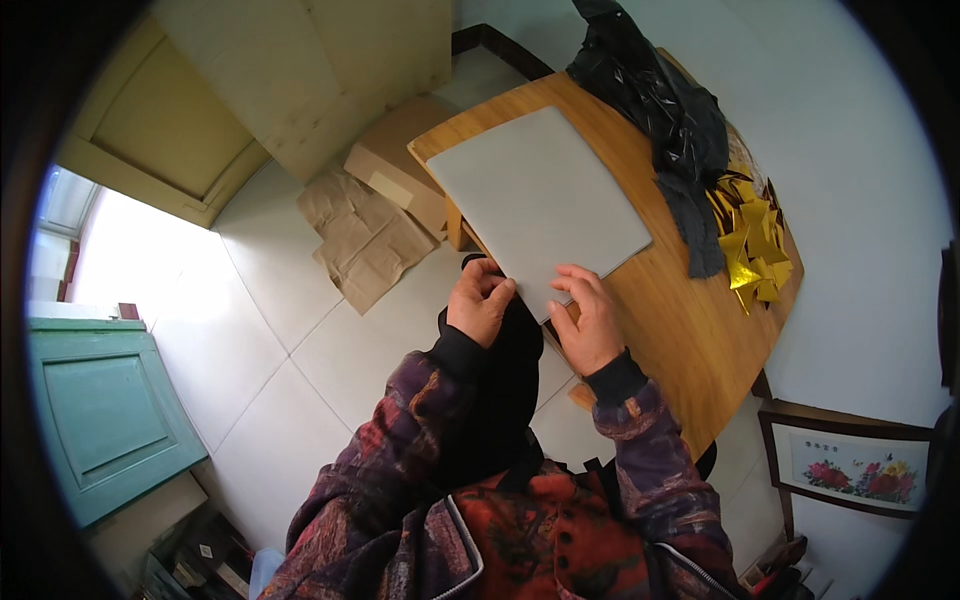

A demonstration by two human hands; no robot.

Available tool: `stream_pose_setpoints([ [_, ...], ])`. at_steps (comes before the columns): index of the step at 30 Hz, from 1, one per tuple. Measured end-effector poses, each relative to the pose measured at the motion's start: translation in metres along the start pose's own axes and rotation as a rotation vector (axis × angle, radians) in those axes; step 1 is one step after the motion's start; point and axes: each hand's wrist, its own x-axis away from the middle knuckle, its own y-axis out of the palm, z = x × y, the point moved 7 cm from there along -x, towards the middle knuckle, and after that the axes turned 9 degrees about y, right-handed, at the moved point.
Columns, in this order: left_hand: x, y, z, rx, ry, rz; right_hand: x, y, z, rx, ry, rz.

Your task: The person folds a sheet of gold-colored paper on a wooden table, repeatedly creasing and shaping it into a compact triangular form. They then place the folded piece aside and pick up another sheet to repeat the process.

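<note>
A pale grey-white flat sheet or board (540,185) lies on the wooden table (690,330), its near corner reaching the table's edge between my hands. My left hand (480,304) is just off the near left edge of the sheet, thumb and forefinger pressed together. Whatever is in that pinch, if anything, is too small to make out. Over the sheet's near corner, my right hand (590,325) has its fingers bent and the thumb apart from them. No object shows in it, and I cannot tell whether its fingertips touch the sheet.
Black plastic (650,100) and crumpled gold foil pieces (755,240) lie along the table's far right side. Brown paper (365,235) is on the tiled floor beside a cardboard box (400,165). A framed flower picture (850,465) stands at right; a teal cabinet door (110,410) is at left.
</note>
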Motion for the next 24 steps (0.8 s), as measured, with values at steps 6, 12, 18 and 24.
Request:
stream_pose_setpoints([
  [6, -0.001, -0.003, -0.002, -0.022, 0.046, -0.028, 0.034, -0.028, 0.027, 0.330, -0.093, 0.174],
  [12, -0.003, -0.006, 0.004, -0.072, 0.055, -0.024, 0.004, -0.132, 0.124, 0.540, 0.277, 0.413],
  [18, -0.001, -0.006, 0.003, -0.052, 0.027, -0.012, -0.009, -0.132, 0.155, 0.775, 0.401, 0.348],
  [24, 0.005, -0.024, -0.005, -0.082, 0.089, 0.025, -0.044, -0.129, 0.181, 0.769, 0.397, 0.213],
])
